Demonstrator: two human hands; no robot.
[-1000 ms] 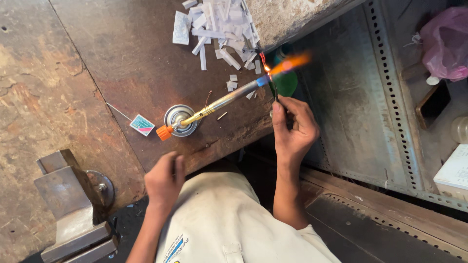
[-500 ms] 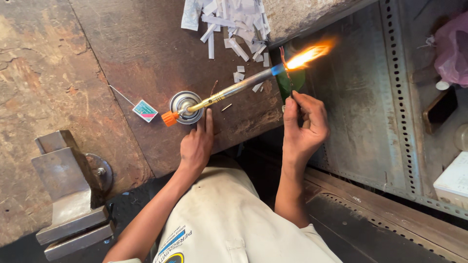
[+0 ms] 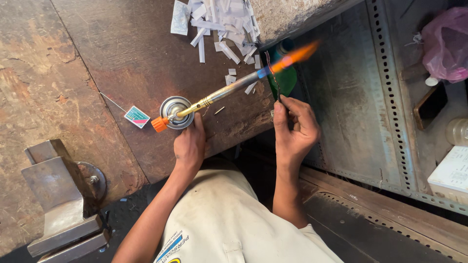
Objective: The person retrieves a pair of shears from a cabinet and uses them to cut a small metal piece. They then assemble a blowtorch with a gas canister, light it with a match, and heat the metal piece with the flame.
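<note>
The left hand (image 3: 189, 145) is gripping the silver gas canister (image 3: 174, 111) of the lit brass-tubed torch (image 3: 226, 92) on the workbench, while the right hand (image 3: 295, 130) is pinching a thin dark wire (image 3: 273, 75) upright in the orange flame (image 3: 292, 57). Heat is likely creeping down the wire, risking burnt fingertips.

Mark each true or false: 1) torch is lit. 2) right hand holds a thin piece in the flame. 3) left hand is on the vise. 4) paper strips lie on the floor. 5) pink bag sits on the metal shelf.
1) True: the torch shows an orange flame at its tip.
2) True: the right hand pinches a thin piece across the flame.
3) False: the left hand rests by the torch's canister; the vise is untouched.
4) False: the paper strips lie on the workbench.
5) True: the pink bag sits on the metal shelf.
</note>
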